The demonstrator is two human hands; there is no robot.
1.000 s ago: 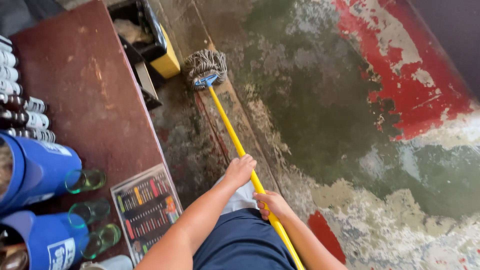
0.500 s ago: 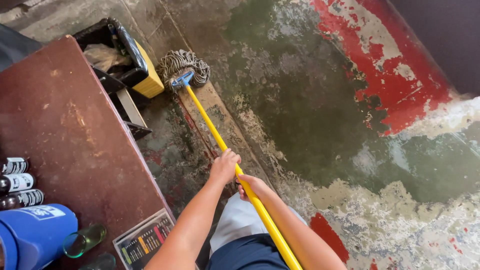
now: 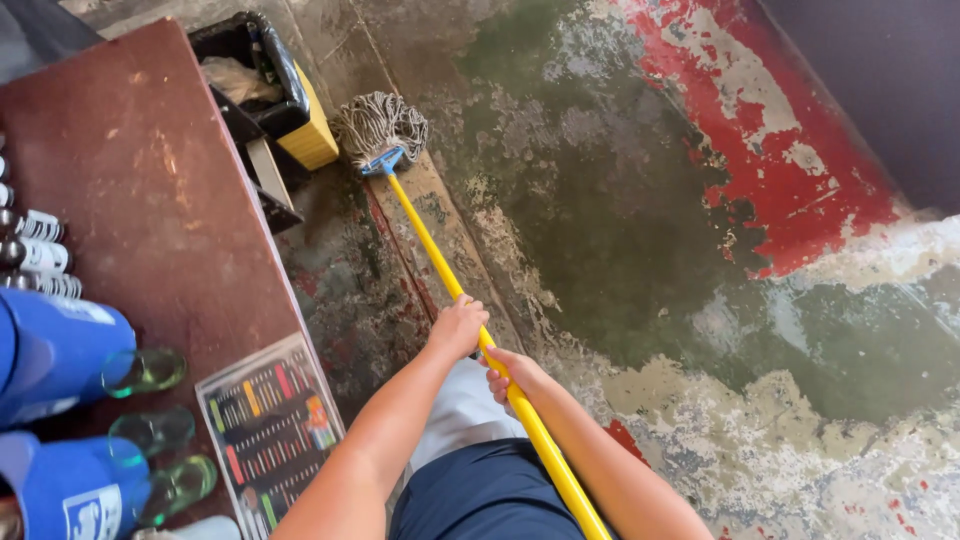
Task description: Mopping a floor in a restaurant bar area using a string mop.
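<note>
1. Both hands are on the mop's yellow handle (image 3: pixel 440 262). The left hand (image 3: pixel 458 327) sits higher up the pole with its grip wrapped shut around it, and the right hand (image 3: pixel 512 370) is just below, fingers closed on the pole too.
2. The pole runs at a slant from down by the person's lap, up and away to the mop head (image 3: pixel 378 125), a bundle of greyish string on a blue clamp.
3. That mop head is lying on the floor (image 3: pixel 640 200) right next to a yellow and black bucket (image 3: pixel 290 110), looks like touching it or near enough, can't really tell.
4. The floor is seriously worn concrete, green and grey patches with flaking red paint over on the far side.
5. On the person's left there's a dark reddish-brown worktop (image 3: pixel 130 190). It's carrying a laminated card with colourful rows (image 3: pixel 268 425), some green glass bottles tucked into blue sleeves (image 3: pixel 60 350), and a few dark bottles with white labels (image 3: pixel 35 255) at the edge of view.
6. The person is in dark blue shorts (image 3: pixel 480 500), arms bare.
</note>
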